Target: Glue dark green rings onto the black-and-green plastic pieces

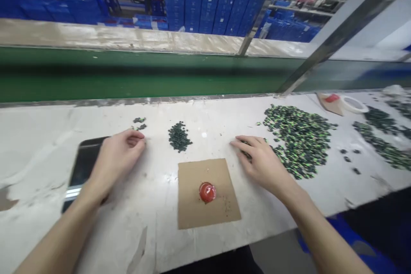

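My left hand [120, 154] rests on the white table with its fingers curled and thumb and forefinger close together; what they hold, if anything, is too small to make out. Just beyond its fingertips lie a few small dark-green pieces [140, 123]. My right hand [261, 160] lies palm down with its fingers apart, over a few small dark pieces partly hidden beneath it. Beside it spreads a large pile of black pieces with bright green marks [300, 139]. Between my hands sit a small heap of dark pieces [179, 137] and a cardboard square [192, 212] bearing a glossy red blob [207, 192].
A black phone [84, 162] lies partly under my left forearm. Another cardboard piece [332, 106] and a white ring-shaped item [353, 104] lie at the far right. Behind the table run a green strip [144, 81] and stacked blue crates [205, 0]; a metal post [308, 66] stands at the right.
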Tool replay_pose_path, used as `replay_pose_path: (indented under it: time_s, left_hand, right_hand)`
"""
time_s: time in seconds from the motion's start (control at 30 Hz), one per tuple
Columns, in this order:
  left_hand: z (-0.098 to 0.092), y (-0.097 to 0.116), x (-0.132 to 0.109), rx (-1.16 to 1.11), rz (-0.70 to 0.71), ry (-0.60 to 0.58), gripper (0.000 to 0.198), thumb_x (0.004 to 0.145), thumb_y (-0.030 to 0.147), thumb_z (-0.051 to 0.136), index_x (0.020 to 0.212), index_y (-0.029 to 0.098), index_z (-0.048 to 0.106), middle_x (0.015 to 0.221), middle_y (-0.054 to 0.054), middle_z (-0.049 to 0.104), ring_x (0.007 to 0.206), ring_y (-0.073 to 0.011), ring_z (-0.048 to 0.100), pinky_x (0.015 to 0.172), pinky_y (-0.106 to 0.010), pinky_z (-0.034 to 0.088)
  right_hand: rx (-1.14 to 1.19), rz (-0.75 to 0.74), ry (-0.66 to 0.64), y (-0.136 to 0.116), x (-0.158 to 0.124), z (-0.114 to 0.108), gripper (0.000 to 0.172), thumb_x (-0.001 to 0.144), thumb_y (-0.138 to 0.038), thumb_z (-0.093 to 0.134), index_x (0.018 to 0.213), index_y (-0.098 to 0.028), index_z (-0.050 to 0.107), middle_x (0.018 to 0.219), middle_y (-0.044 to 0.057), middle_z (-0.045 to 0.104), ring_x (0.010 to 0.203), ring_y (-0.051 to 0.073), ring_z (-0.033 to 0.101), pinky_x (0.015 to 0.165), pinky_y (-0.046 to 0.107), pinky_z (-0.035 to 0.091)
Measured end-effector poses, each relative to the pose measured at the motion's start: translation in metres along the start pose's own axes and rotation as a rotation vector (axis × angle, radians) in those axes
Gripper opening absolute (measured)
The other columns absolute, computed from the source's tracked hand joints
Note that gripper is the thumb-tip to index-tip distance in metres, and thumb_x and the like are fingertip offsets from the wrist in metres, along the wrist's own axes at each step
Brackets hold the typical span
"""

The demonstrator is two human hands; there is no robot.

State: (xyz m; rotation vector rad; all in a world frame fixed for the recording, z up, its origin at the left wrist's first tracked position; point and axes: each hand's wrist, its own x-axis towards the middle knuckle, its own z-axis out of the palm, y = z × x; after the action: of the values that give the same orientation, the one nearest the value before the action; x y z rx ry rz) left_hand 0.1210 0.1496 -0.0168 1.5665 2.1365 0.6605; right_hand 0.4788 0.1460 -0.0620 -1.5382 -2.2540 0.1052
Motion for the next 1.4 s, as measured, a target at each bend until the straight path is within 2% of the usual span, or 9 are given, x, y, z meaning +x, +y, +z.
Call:
replay_pose_path:
  time_s: [0.2, 0.3, 0.4, 0.67, 0.87, 1.0, 1.17, 1.27, 1.4]
  left_hand:
    - [0.014, -0.009, -0.002, 0.138, 0.215, 0.118, 0.018, 0.101, 0.018, 0.062, 0.115, 0.013, 0.071, 0.12, -0.011, 0.072, 0.088, -0.0194, 0.07, 0.093, -0.043, 0.056]
    - [0.03, -0.006, -0.009, 0.1, 0.379, 0.008, 0.012, 0.1, 0.016, 0.065, 0.108, 0.013, 0.073, 0.111, -0.008, 0.075, 0.087, -0.0172, 0.071, 0.089, -0.038, 0.059]
    - [0.045, -0.002, -0.013, 0.086, 0.456, -0.074, 0.009, 0.101, 0.016, 0.065, 0.104, 0.013, 0.074, 0.102, -0.006, 0.075, 0.091, -0.018, 0.072, 0.089, -0.039, 0.06]
    - [0.056, 0.003, -0.014, 0.103, 0.437, -0.092, 0.008, 0.101, 0.015, 0.065, 0.102, 0.014, 0.073, 0.102, -0.006, 0.073, 0.092, -0.019, 0.07, 0.089, -0.04, 0.059]
    - [0.054, 0.002, -0.014, 0.08, 0.444, -0.125, 0.01, 0.102, 0.017, 0.063, 0.097, 0.012, 0.07, 0.1, -0.005, 0.071, 0.091, -0.0187, 0.069, 0.088, -0.04, 0.058]
    - [0.056, -0.001, -0.014, 0.074, 0.46, -0.121, 0.01, 0.103, 0.017, 0.062, 0.097, 0.012, 0.069, 0.1, -0.005, 0.07, 0.095, -0.02, 0.068, 0.087, -0.04, 0.058]
    - [0.051, -0.002, -0.019, 0.002, 0.462, -0.085, 0.012, 0.106, 0.015, 0.056, 0.103, 0.012, 0.067, 0.103, -0.006, 0.069, 0.093, -0.0191, 0.068, 0.088, -0.039, 0.058]
    - [0.049, -0.003, -0.021, -0.066, 0.451, -0.083, 0.013, 0.106, 0.016, 0.055, 0.105, 0.012, 0.067, 0.102, -0.005, 0.07, 0.092, -0.0186, 0.068, 0.088, -0.039, 0.058]
    - [0.052, -0.003, -0.017, -0.136, 0.429, -0.12, 0.012, 0.104, 0.018, 0.06, 0.095, 0.013, 0.067, 0.095, -0.004, 0.07, 0.086, -0.0179, 0.067, 0.085, -0.038, 0.056]
  right_hand:
    - [-0.135, -0.105, -0.081, 0.011, 0.006, 0.009, 0.038, 0.101, -0.015, 0.043, 0.101, -0.018, 0.081, 0.107, 0.016, 0.077, 0.097, 0.031, 0.067, 0.084, 0.047, 0.058]
    - [-0.202, -0.153, -0.114, 0.015, 0.009, 0.008, 0.037, 0.099, -0.008, 0.044, 0.09, -0.017, 0.078, 0.101, 0.014, 0.076, 0.091, 0.027, 0.066, 0.077, 0.04, 0.056]
    - [-0.274, -0.183, -0.142, 0.017, 0.011, 0.007, 0.034, 0.097, -0.003, 0.045, 0.092, -0.015, 0.076, 0.1, 0.013, 0.074, 0.091, 0.027, 0.065, 0.074, 0.037, 0.053]
    - [-0.438, -0.187, -0.167, 0.01, 0.015, 0.01, 0.018, 0.097, -0.004, 0.054, 0.092, -0.012, 0.068, 0.093, 0.009, 0.069, 0.083, 0.021, 0.063, 0.066, 0.03, 0.049]
    - [-0.437, -0.17, -0.088, 0.011, 0.014, 0.012, 0.018, 0.096, -0.008, 0.055, 0.081, -0.015, 0.063, 0.081, 0.005, 0.066, 0.073, 0.017, 0.06, 0.065, 0.028, 0.047]
    - [-0.359, -0.158, -0.009, 0.01, 0.015, 0.012, 0.023, 0.094, -0.005, 0.05, 0.08, -0.015, 0.065, 0.08, 0.008, 0.071, 0.076, 0.021, 0.065, 0.063, 0.03, 0.046]
    - [-0.174, -0.045, 0.206, -0.003, 0.01, 0.001, 0.031, 0.097, -0.017, 0.044, 0.087, -0.017, 0.073, 0.09, 0.012, 0.08, 0.078, 0.027, 0.074, 0.062, 0.036, 0.051]
    - [0.012, 0.101, 0.328, -0.013, -0.004, -0.009, 0.026, 0.096, -0.026, 0.05, 0.091, -0.018, 0.075, 0.085, 0.009, 0.081, 0.069, 0.024, 0.077, 0.059, 0.033, 0.057]
    - [0.313, 0.352, 0.392, -0.033, -0.032, -0.015, 0.015, 0.091, -0.032, 0.064, 0.088, -0.021, 0.075, 0.076, 0.005, 0.08, 0.072, 0.022, 0.081, 0.069, 0.027, 0.066]
